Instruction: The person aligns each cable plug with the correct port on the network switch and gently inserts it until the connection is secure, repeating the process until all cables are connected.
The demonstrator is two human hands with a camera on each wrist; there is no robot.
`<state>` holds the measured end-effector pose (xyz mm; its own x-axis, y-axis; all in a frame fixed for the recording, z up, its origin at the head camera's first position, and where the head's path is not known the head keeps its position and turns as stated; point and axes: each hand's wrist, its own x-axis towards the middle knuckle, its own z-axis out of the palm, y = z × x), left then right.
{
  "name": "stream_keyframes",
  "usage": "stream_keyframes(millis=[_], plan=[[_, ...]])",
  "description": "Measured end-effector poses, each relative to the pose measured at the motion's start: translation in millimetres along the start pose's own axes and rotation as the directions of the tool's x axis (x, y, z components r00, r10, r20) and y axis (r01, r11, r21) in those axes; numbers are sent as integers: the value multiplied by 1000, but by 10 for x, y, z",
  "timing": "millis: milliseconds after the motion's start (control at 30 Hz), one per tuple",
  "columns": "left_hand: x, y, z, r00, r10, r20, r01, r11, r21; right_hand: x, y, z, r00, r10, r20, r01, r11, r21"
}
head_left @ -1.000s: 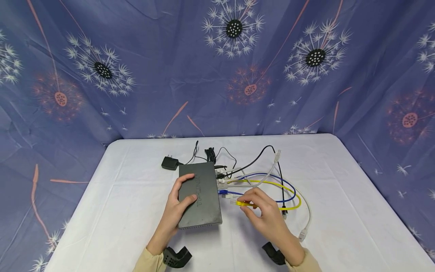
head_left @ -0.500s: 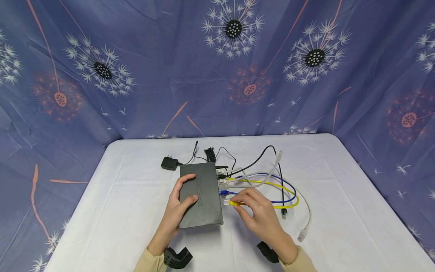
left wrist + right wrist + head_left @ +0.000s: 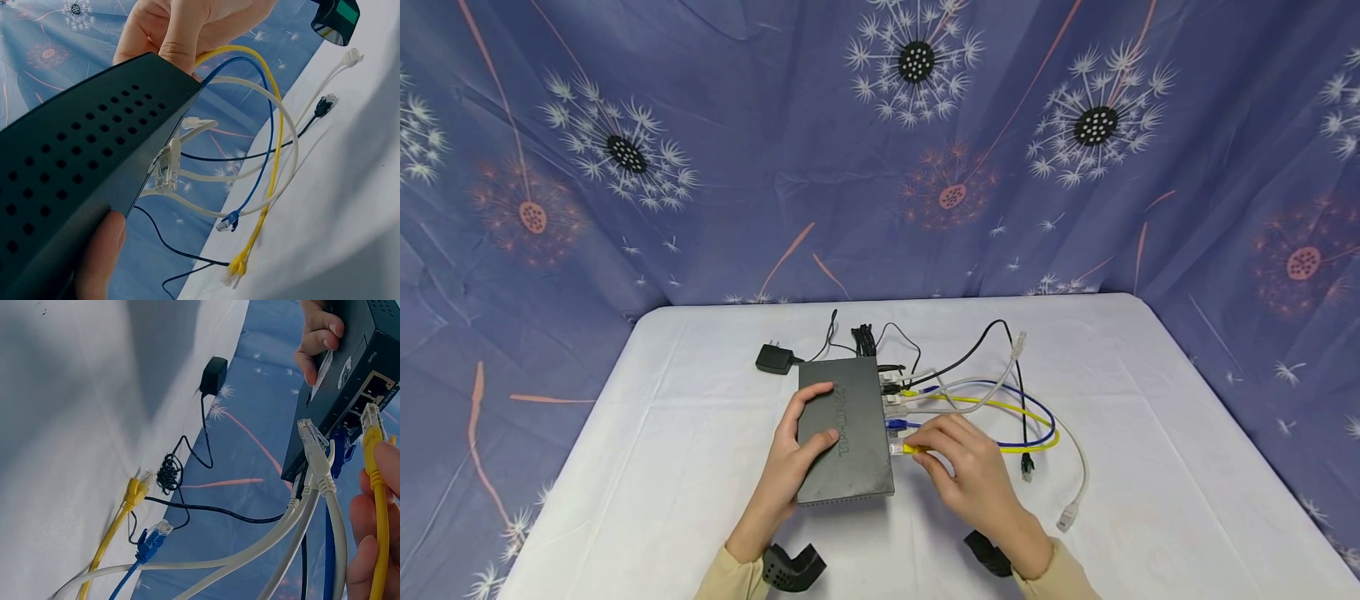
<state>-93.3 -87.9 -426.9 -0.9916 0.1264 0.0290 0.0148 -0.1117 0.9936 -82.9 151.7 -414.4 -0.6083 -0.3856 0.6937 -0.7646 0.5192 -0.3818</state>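
My left hand grips a dark network switch, thumb on its top face, other fingers hidden beneath. In the right wrist view, a row of ports faces my right hand. That hand pinches a yellow Ethernet cable behind its clear plug, whose tip is right at a port. From the head view, the plug overlaps the switch's right edge. Beside it a blue cable runs into the same side. Grey and black cables enter farther along. A white cable's plug hangs loose by the ports.
A black power adapter and its bundled cord lie behind the switch. Loose ends of a black cable and a white cable rest on the white-covered table. A patterned curtain hangs behind.
My right hand has moved left, bringing the yellow cable's plug from clear of the switch to its port side. The left hand and switch have shifted only slightly right.
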Motion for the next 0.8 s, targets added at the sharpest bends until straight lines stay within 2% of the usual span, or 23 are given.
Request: stream_keyframes(millis=[800], plan=[[-17,-16,-2,1000,5,2,-5,1000,20,12,1,51,999,-32,-15,33,999,33]])
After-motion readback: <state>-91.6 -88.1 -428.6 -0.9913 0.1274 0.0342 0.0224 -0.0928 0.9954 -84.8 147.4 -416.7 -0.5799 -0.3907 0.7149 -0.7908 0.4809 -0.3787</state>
